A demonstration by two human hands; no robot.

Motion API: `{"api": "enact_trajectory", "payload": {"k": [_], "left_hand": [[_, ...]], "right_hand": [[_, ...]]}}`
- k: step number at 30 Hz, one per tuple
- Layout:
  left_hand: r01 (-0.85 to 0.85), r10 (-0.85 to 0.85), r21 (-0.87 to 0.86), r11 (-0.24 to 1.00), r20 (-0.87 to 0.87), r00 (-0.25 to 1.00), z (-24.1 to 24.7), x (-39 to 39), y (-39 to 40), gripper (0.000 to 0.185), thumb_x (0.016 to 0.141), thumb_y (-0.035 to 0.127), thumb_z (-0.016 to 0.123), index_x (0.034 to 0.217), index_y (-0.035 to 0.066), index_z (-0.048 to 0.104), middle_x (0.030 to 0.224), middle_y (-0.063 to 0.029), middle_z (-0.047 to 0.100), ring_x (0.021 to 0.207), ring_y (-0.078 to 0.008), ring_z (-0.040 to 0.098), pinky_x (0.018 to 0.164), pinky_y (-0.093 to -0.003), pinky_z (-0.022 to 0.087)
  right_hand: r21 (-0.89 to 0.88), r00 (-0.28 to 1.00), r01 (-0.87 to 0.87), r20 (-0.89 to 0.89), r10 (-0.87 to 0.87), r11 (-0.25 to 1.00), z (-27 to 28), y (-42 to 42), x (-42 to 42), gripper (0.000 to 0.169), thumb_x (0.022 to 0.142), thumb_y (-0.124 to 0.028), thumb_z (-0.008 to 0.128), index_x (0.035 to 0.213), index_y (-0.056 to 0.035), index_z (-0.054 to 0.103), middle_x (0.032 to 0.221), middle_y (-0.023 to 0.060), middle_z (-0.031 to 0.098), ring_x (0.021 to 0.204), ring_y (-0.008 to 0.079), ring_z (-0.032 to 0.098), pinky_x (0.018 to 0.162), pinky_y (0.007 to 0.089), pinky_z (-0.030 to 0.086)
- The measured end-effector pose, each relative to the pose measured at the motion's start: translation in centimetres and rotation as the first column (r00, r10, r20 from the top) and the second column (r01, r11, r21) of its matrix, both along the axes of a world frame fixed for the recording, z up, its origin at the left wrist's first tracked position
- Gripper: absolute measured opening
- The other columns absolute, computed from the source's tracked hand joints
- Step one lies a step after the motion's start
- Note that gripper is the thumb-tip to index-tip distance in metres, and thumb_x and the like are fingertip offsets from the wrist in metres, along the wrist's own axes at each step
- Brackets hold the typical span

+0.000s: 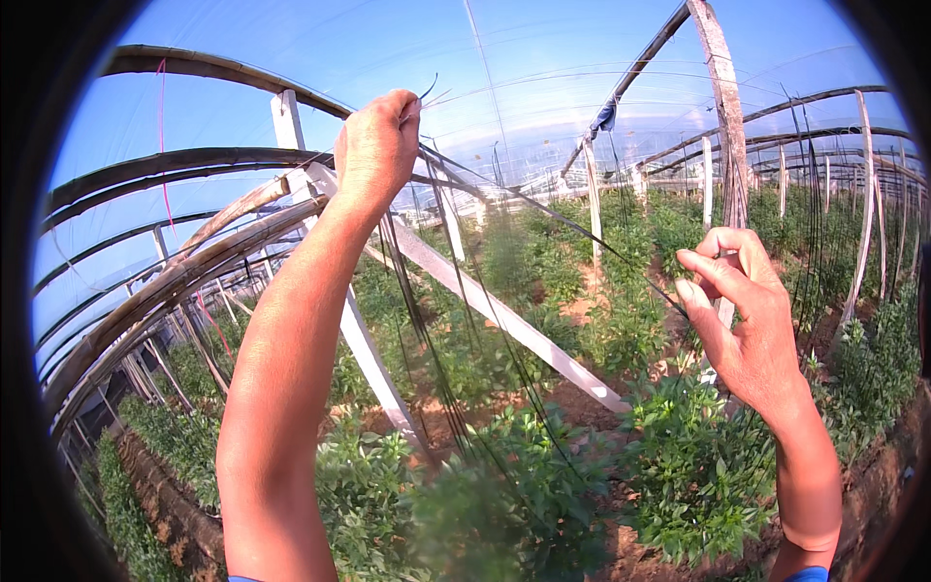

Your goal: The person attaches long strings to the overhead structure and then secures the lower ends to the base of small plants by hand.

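Note:
My left hand [377,145] is raised high and closed around the end of a dark cord, whose short tip sticks out above the fingers. From there the dark cord [560,218] slants down to the right, taut, to my right hand [742,305]. The thumb and index finger of that hand are close together near the cord; whether they pinch it cannot be told. Several more dark strings [418,313] hang between my hands down to the leafy green plants [538,465]. The upper fist is in front of a bamboo pole [240,156].
A pale slanted post [502,313] crosses between my forearms. A concrete post [727,109] stands behind my right hand. Bamboo poles [182,284] run along the left under clear plastic sheeting. Thin wires cross overhead. Rows of plants grow in brown soil [174,502] on both sides.

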State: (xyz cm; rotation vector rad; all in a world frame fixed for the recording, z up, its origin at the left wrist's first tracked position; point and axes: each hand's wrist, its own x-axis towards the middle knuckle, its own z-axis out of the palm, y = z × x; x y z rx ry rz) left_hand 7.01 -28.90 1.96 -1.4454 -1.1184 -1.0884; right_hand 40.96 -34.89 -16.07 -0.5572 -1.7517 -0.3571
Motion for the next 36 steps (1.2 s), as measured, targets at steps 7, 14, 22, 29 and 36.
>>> {"api": "enact_trajectory", "payload": {"k": [7, 14, 22, 29, 36], "left_hand": [[-0.23, 0.168, -0.224, 0.947, -0.265, 0.949, 4.1, 0.1, 0.9, 0.022, 0.095, 0.026, 0.062, 0.104, 0.009, 0.071, 0.088, -0.0156, 0.072, 0.086, -0.0339, 0.07, 0.079, -0.0432, 0.054], [-0.383, 0.222, -0.345, 0.857, -0.423, 0.878, 5.3, 2.6, -1.0, 0.024, 0.092, 0.026, 0.062, 0.106, 0.01, 0.073, 0.085, -0.0142, 0.071, 0.081, -0.033, 0.069, 0.076, -0.0437, 0.054], [-0.427, 0.241, -0.293, 0.855, -0.504, 0.829, 5.0, 2.5, -1.1, 0.018, 0.093, 0.022, 0.062, 0.104, 0.013, 0.073, 0.086, -0.0135, 0.072, 0.084, -0.0329, 0.07, 0.076, -0.0446, 0.054], [-0.261, 0.17, -0.3, 0.918, -0.298, 0.939, 2.0, 1.5, -1.1, 0.018, 0.094, 0.021, 0.062, 0.099, 0.005, 0.067, 0.086, -0.0172, 0.07, 0.084, -0.0342, 0.069, 0.075, -0.0442, 0.053], [0.006, -0.093, -0.336, 0.942, -0.245, 0.965, -2.0, -1.4, -1.5, 0.018, 0.093, 0.019, 0.066, 0.104, 0.004, 0.067, 0.129, -0.0166, 0.063, 0.103, -0.0348, 0.068, 0.091, -0.0396, 0.054]], "right_hand": [[-0.232, 0.897, -0.429, -0.219, 0.383, 0.873, 6.3, 11.2, -6.7, 0.035, 0.095, -0.023, 0.064, 0.119, 0.0024, 0.066, 0.094, 0.0115, 0.069, 0.081, 0.0153, 0.063, 0.075, 0.0312, 0.052], [-0.324, 0.604, -0.794, -0.323, 0.729, 0.514, 13.6, 17.9, -16.6, 0.051, 0.099, -0.019, 0.054, 0.146, -0.0044, 0.042, 0.104, 0.0123, 0.07, 0.083, 0.0159, 0.066, 0.075, 0.0315, 0.057], [-0.371, 0.516, -0.837, -0.291, 0.805, 0.402, 15.8, 17.3, -19.2, 0.03, 0.102, -0.016, 0.053, 0.128, -0.0046, 0.064, 0.103, 0.0077, 0.071, 0.079, 0.0113, 0.066, 0.073, 0.0265, 0.058], [-0.344, 0.441, -0.886, -0.42, 0.793, 0.31, 14.1, 17.6, -19.9, 0.031, 0.1, -0.026, 0.052, 0.117, -0.0016, 0.061, 0.104, 0.0105, 0.071, 0.082, 0.0155, 0.068, 0.056, 0.0229, 0.048], [-0.219, -0.025, -0.897, -0.841, 0.54, -0.383, 14.4, 16.1, -20.4, 0.014, 0.09, -0.018, 0.053, 0.091, -0.0043, 0.056, 0.082, 0.0082, 0.065, 0.067, 0.0166, 0.059, 0.048, 0.0235, 0.041]]}}
